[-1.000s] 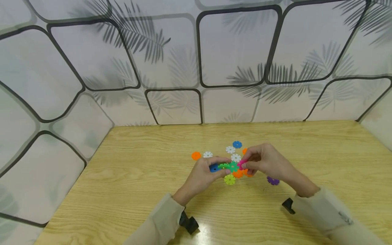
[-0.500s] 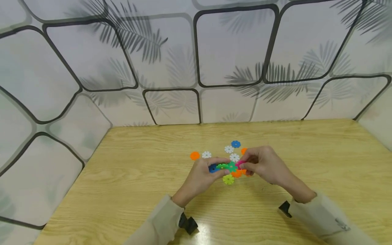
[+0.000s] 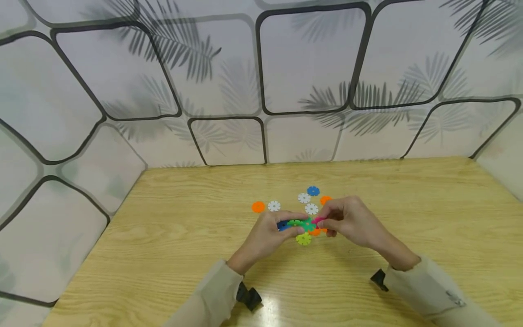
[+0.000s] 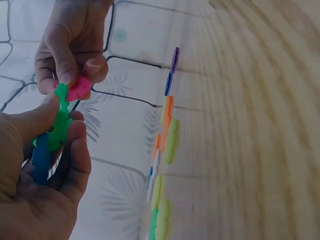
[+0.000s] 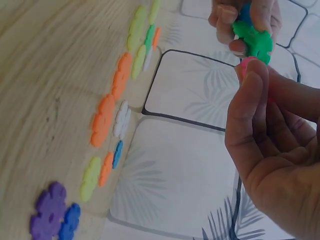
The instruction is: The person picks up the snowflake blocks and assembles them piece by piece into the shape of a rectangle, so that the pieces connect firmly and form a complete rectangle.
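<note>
In the head view, my left hand (image 3: pixel 265 234) holds a joined piece of notched plastic discs over the table. The left wrist view shows its blue disc (image 4: pixel 41 159) low between thumb and fingers, with the green discs (image 4: pixel 59 127) reaching up from it. My right hand (image 3: pixel 355 222) pinches a pink notched disc (image 4: pixel 79 89) between thumb and fingertips. The pink disc sits right at the edge of the outermost green disc (image 5: pixel 260 46). Much of the pink disc is hidden by the right fingers.
Loose notched discs lie flat on the wooden table (image 3: pixel 171 227): orange (image 3: pixel 258 207), white (image 3: pixel 274 206), blue (image 3: pixel 313 191), yellow-green (image 3: pixel 303 239) and purple (image 5: pixel 49 212) among them. A patterned wall covering (image 3: pixel 306 59) rises behind the table.
The right hand has drawn slightly closer to the left, and the pink disc now looks more tilted against the green one. The purple disc has become hidden in the head view.
</note>
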Demonstrator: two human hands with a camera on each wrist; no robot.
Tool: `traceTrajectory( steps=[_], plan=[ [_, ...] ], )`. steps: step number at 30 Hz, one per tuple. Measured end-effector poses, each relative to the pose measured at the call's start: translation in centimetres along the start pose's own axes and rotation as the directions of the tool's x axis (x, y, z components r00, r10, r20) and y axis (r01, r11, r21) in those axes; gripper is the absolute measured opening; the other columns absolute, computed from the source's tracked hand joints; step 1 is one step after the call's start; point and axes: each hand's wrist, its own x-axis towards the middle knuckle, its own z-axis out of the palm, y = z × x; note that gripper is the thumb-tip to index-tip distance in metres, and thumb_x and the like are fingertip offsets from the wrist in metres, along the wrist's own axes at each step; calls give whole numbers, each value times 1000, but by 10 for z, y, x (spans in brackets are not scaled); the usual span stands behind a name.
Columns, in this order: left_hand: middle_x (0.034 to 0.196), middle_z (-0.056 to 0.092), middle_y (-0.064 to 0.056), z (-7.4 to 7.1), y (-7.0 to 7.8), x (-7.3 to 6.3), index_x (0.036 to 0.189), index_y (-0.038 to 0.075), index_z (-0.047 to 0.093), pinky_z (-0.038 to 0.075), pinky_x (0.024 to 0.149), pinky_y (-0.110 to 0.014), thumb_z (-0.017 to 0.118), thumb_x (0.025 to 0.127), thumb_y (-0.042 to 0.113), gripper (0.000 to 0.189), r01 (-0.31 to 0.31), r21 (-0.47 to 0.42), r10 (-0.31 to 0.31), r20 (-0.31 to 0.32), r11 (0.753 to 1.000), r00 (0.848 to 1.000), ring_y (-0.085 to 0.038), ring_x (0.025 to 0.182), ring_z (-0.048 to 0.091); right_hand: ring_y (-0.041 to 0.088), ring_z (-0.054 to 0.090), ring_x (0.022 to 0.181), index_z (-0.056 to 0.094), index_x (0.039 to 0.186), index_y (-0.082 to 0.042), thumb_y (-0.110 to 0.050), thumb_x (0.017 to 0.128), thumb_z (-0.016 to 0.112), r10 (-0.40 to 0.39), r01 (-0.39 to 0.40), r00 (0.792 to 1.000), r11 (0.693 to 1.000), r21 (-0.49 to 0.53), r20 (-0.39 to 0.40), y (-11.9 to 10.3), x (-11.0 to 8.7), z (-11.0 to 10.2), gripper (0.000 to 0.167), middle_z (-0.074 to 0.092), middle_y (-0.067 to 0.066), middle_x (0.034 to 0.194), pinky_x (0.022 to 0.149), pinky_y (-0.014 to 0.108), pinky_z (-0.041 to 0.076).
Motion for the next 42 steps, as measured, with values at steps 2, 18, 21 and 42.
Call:
traceTrajectory(
  steps=[2,18,21,42],
  plan=[
    [116,72,-18,-1,1,0,119,-3,73,51,64,-19,72,93,2,27,-14,14,14,8,1000,1000,-21,73,63,21,65,58,72,86,5,12,88,70,-6,6,1000,1000,-1,12,0,0,0,7,71,11,76,55,33,57],
    [103,73,-10,-1,6,0,122,1,72,43,57,-17,75,93,6,30,130,-16,-130,-12,991,991,-5,64,54,20,63,63,71,90,4,8,91,69,-15,12,997,999,38,81,8,2,-8,5,67,6,76,59,34,57],
    [111,72,-10,-2,5,2,123,2,72,42,57,-17,74,93,7,30,130,-29,-130,-8,991,991,-4,64,52,22,64,65,71,93,4,8,91,68,-7,5,995,1000,27,103,12,5,-19,5,69,8,81,62,35,58],
    [118,71,-14,-3,2,0,124,1,71,54,71,-20,75,91,3,34,152,-60,-155,-45,986,987,-7,88,68,33,69,84,65,107,13,1,94,69,244,-247,969,964,-102,-35,31,41,-72,17,70,18,95,70,42,61]
  ],
)
